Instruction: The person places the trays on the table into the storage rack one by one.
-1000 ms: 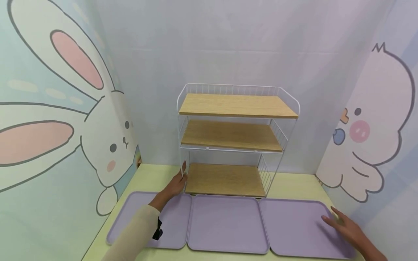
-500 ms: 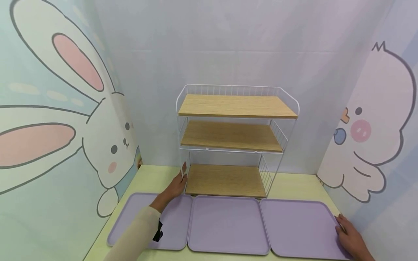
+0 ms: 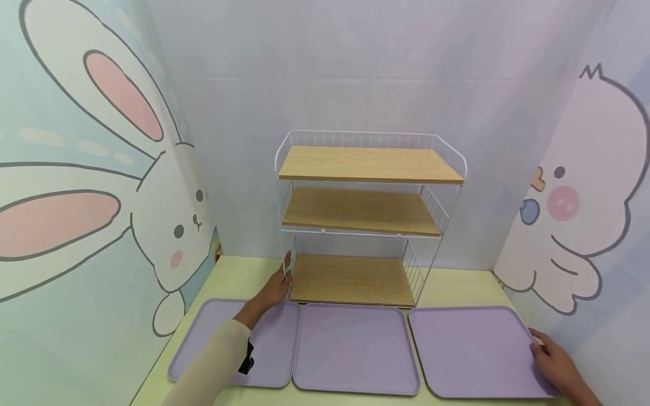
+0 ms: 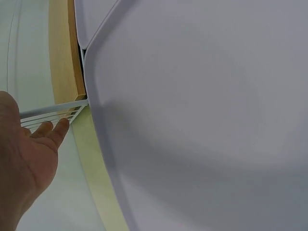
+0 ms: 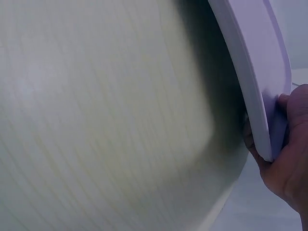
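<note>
My left hand (image 3: 274, 288) is at the lower left side of a white wire rack (image 3: 438, 265) with wooden shelves. In the left wrist view, the fingers (image 4: 60, 131) lie against its wire side, and the hand straddles the front post. At the right, my right hand (image 3: 556, 363) grips the right edge of a purple tray (image 3: 472, 352). The right wrist view has the thumb on the tray's (image 5: 260, 53) upper face and the fingers beneath it. That tray is raised off the table and casts a shadow; its underside fingers are partly hidden.
Two more purple trays, a middle tray (image 3: 355, 349) and a left tray (image 3: 274, 352), lie in a row in front of the rack on a pale yellow table (image 3: 457, 285). Printed cloth walls (image 3: 365, 84) stand behind and on both sides.
My right hand has come down onto the right tray's edge, taken hold of it and lifted it slightly. A gap has opened between it and the middle tray. My left hand stays at the rack.
</note>
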A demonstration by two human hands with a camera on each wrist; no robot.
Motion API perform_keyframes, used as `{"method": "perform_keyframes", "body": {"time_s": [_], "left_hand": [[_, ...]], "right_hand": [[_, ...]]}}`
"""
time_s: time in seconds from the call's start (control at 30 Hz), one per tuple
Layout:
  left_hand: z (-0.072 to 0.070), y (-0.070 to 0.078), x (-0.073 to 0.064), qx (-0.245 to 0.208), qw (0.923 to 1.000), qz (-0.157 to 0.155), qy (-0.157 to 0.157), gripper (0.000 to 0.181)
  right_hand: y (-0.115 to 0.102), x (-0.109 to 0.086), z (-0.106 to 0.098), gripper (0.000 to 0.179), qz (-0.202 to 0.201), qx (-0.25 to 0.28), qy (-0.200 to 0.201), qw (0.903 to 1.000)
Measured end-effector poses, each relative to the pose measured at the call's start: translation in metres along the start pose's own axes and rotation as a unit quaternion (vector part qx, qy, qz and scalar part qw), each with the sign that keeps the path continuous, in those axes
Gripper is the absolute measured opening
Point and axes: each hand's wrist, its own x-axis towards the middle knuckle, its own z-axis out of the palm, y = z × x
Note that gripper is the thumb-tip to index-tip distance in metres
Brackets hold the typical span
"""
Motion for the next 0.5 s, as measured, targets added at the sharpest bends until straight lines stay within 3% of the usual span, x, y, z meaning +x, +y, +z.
{"method": "perform_keyframes", "body": {"time_s": [0.03, 0.17, 0.33, 0.5], "left_hand": [[-0.001, 0.012, -0.002, 0.001, 0.9997, -0.024, 0.001, 0.067], [0.001, 0.024, -0.003, 0.037, 0.9977, -0.057, -0.003, 0.064], [0.0, 0.03, -0.002, 0.055, 0.9964, -0.065, 0.002, 0.064], [-0.001, 0.025, -0.002, 0.038, 0.9977, -0.056, -0.001, 0.065]], "right_hand": [[0.001, 0.0, -0.002, 0.058, 0.005, 0.009, -0.011, 0.9999], [0.006, 0.001, -0.004, 0.082, 0.058, 0.044, -0.065, 0.9952], [0.011, 0.006, -0.001, 0.132, 0.126, 0.083, -0.101, 0.9833], [0.012, 0.006, 0.0, 0.137, 0.126, 0.094, -0.098, 0.9827]]}}
